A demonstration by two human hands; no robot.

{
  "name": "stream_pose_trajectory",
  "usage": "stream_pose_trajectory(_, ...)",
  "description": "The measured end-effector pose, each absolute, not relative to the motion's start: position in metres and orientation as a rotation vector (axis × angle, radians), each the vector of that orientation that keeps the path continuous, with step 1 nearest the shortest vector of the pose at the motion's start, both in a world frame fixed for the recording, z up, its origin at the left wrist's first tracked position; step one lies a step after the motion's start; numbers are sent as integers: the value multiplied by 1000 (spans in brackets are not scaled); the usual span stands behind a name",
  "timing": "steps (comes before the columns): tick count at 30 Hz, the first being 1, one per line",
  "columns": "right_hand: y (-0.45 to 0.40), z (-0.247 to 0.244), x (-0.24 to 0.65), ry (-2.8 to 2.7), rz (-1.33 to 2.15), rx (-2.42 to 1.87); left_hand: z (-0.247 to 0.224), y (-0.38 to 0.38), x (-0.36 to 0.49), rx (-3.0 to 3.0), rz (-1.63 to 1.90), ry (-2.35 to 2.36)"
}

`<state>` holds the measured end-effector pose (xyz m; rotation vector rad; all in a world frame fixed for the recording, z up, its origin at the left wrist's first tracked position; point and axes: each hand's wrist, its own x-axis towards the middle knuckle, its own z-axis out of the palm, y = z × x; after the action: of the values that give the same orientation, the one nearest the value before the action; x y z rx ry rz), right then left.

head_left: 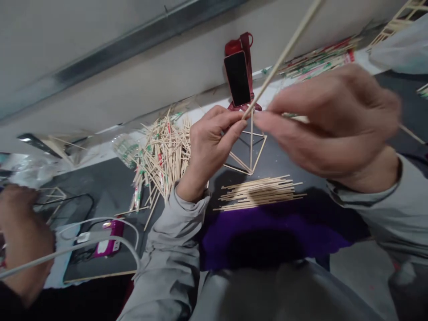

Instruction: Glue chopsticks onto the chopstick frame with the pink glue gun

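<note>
My left hand point(217, 142) is closed, its thumb and forefinger pinching the lower end of a round wooden chopstick point(284, 53) that slants up to the right. Close beside that end are the fingertips of my right hand point(331, 125), curled in a pinch and slightly blurred; anything between them is too small to make out. Behind and below the hands stands a frame of joined chopsticks point(251, 147), with triangular sides, partly covered by my fingers. A row of loose chopsticks point(261, 194) lies on the dark tabletop nearer to me.
A large heap of chopsticks point(167, 151) with wrappers lies to the left. A phone point(238, 79) leans against a red bottle point(233, 47) by the wall. At far left are another person's hand point(18, 200), a magenta device point(110, 238) and a white cable point(130, 247). Purple cloth point(227, 240) covers the near edge.
</note>
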<state>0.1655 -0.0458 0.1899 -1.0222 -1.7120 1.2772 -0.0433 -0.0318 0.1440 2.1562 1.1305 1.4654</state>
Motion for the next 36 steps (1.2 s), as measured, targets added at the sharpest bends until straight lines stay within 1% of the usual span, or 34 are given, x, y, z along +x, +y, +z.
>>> stream_pose_trajectory(4,-35,195,150,-2098,690,-1039,163,-21,-49,2230,1236,1133)
stream_pose_trajectory(8,-28,197,147,-2242,424,-1061,179,-19,-46,2133,1136,1254)
stream_pose_trajectory(10,-28,189,147,-2307,238,-1131,187,-23,-50,2245,1081,1361)
stream_pose_trajectory(11,-29,182,146,-2352,133,-1172,189,-26,-55,2368,979,1415)
stream_pose_trajectory(12,-29,174,144,-2390,36,-1205,190,-29,-62,2451,990,1453)
stream_pose_trajectory(13,-30,165,141,-2418,-40,-1220,189,-32,-72,2440,1141,1474)
stream_pose_trajectory(14,-31,155,138,-2430,-84,-1222,186,-34,-83,2369,1377,1483)
stream_pose_trajectory(15,-31,145,134,-2422,-98,-1214,180,-35,-95,2244,1589,1512)
stream_pose_trajectory(16,-31,135,130,-2396,-91,-1200,172,-37,-108,2112,1633,1561)
stream_pose_trajectory(18,-30,118,123,-2316,-45,-1149,153,-39,-132,1920,1540,1645)
stream_pose_trajectory(21,-24,100,116,-2246,14,-1068,123,-43,-155,1755,1330,1633)
stream_pose_trajectory(24,-17,90,113,-2249,61,-1070,104,-42,-161,1637,1251,1643)
stream_pose_trajectory(31,-12,80,106,-2184,-95,-1134,94,-33,-153,1635,1254,1599)
stream_pose_trajectory(36,-12,78,101,-2169,-110,-1129,90,-30,-148,1716,1242,1597)
